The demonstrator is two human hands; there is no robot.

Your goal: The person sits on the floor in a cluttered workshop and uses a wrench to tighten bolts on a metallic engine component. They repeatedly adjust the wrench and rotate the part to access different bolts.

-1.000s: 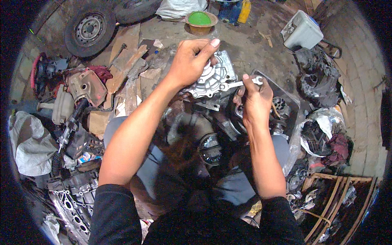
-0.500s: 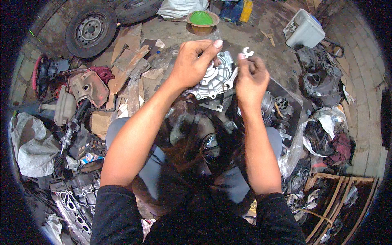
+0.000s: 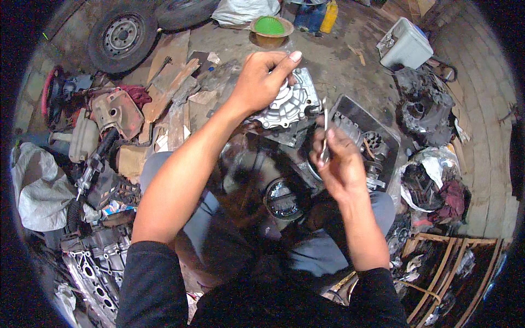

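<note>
A silvery ribbed metal housing (image 3: 287, 106) with bolt holes along its edge stands in front of me. My left hand (image 3: 261, 82) is closed against its upper left side, thumb up; the fingertips are mostly hidden. In my right hand (image 3: 343, 161) an open-ended wrench (image 3: 326, 123) is held nearly upright, its upper end sticking out above the fingers. That hand is closed, slightly smeared by motion, and apart from the housing, over the near left side of a dark tray (image 3: 391, 136) of metal parts. Below the housing sits a dark, oily machine body with a round opening (image 3: 283, 198).
On the left lie a wheel (image 3: 121, 38), a steering wheel (image 3: 52, 98) and a cylinder head (image 3: 95, 279). A green bowl (image 3: 269, 25) stands at the back. To the right are a white container (image 3: 406, 44), a dark casting (image 3: 424, 101) and a wooden rack (image 3: 456, 273).
My right hand has moved away from the housing, down and slightly right, with the wrench turning more upright. My left hand has stayed nearly in place at the housing.
</note>
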